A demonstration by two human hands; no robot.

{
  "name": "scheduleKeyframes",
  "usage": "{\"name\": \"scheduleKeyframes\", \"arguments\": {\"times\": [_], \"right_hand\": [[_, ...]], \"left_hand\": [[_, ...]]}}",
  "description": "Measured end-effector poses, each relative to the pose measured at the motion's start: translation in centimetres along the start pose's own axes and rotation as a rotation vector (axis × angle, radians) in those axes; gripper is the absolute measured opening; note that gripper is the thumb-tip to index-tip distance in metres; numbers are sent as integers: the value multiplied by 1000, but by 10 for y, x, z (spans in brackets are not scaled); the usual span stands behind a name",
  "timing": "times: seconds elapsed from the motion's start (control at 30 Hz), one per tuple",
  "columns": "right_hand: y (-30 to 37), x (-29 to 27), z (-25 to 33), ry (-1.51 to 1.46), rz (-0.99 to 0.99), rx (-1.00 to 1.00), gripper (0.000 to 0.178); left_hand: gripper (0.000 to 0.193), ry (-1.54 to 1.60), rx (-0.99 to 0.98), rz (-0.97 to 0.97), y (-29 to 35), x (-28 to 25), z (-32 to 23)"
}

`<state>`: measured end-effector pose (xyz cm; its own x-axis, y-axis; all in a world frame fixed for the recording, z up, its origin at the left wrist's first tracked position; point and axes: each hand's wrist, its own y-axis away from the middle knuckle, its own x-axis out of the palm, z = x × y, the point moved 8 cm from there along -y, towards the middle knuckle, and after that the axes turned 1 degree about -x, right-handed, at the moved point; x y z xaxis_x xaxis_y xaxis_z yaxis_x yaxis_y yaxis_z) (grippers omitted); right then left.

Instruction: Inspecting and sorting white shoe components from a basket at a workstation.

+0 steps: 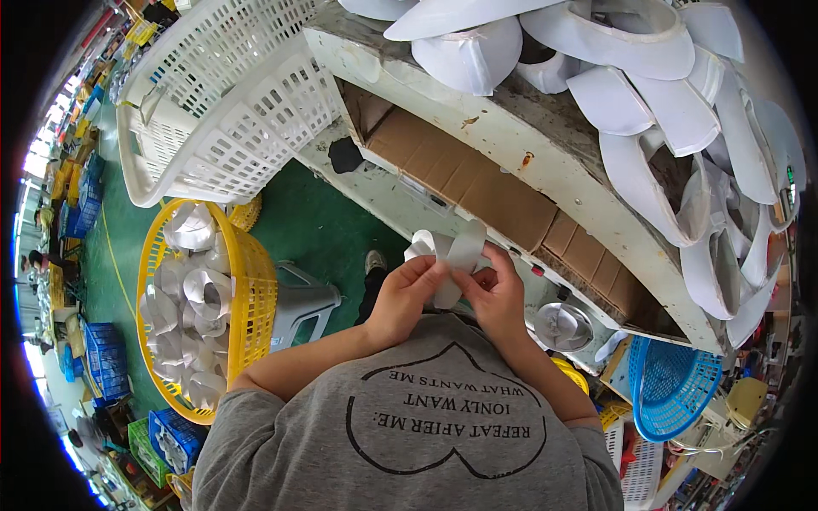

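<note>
Both hands — left hand (pixel 407 294) and right hand (pixel 496 294) — are closed on a white strip (pixel 456 255) before the chest; its long axis points up, slightly right. Above, a desk (pixel 511 136) carries white pieces (pixel 673 102) — green floor (pixel 315 221) below.

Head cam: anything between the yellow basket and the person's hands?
Yes. In the head view a grey plastic stool on the green floor sits between the yellow basket and the left hand, which shares a white strip piece with the right hand.
</note>
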<state>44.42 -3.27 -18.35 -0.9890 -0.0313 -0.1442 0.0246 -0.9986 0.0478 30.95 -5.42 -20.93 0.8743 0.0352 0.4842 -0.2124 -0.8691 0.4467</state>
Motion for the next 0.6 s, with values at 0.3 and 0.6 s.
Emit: {"name": "scheduleKeyframes", "arguments": {"times": [0.3,0.6], "right_hand": [[-4,2,9,100,1,-155,48],[-7,8,-36,-328,96,117,51]], "left_hand": [[27,-49,14,59,-4,4,-18],[55,-147,-21,384,2,10,-21]]}}
